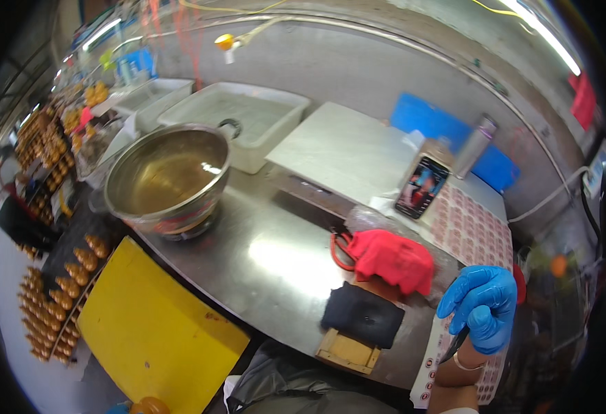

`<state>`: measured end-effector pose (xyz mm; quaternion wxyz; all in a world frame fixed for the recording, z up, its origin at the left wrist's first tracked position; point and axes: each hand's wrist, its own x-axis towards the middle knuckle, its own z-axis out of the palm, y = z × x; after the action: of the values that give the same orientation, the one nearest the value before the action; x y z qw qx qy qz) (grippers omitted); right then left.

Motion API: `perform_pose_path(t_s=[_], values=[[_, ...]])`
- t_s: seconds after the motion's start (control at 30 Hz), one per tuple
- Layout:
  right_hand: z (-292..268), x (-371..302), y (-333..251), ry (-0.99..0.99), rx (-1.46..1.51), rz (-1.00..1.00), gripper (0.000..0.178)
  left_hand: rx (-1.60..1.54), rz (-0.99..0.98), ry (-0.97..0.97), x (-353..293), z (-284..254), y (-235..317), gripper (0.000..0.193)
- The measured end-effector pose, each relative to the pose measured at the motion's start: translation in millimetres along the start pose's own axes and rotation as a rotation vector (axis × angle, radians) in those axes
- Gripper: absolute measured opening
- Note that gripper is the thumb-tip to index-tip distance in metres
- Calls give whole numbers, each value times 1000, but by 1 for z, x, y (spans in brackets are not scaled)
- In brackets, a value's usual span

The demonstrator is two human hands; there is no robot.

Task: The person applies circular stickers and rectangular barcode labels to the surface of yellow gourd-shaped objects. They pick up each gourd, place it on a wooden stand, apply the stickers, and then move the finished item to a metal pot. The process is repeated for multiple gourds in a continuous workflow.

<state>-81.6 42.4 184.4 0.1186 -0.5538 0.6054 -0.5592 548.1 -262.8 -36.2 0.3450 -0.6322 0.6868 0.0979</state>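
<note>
The right hand [481, 309], in a blue glove, is raised above the right end of the steel table [254, 228], its fingers curled; a slim dark tool [454, 347] is gripped in it and is seen jutting out below the thumb. Of the left hand [118, 409] only a blue sliver is shown at the lower edge, so whether it is closed on the glossy brown gourd [150, 405] just beside it cannot be told. That gourd, cut off by the same edge, is seen by the near end of a yellow board [161, 321]. Beneath the right wrist, a pale sheet [423, 379] is printed with round red marks. To the left of the right hand, a red cloth [394, 261] is bunched, and a wooden block [348, 352] is partly covered by a black cloth [363, 316]. Farther back, a phone [421, 186] is propped up with its screen lit, and a metallic flask [477, 146] is stood near it. Across the table, liquid is held in a large metal pot [172, 221], behind which a white tub [251, 160] is placed. At the far left, more brown gourds [85, 259] are set in rows.
</note>
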Motion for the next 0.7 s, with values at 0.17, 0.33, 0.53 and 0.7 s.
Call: perform_pose_path(t_s=[0.17,0.33,0.53,0.7], values=[[-4,-55,21,293,117,55,39,-121,144,124,-9,-51,13,50],[-8,-98,47,357,98,332,41,-906,118,23,-90,-192,56,54],[-10,-147,50,569,147,581,39,-1729,935,644,19,-299,130,44],[-7,-174,44,700,51,696,36,-1689,808,383,22,-373,298,29]])
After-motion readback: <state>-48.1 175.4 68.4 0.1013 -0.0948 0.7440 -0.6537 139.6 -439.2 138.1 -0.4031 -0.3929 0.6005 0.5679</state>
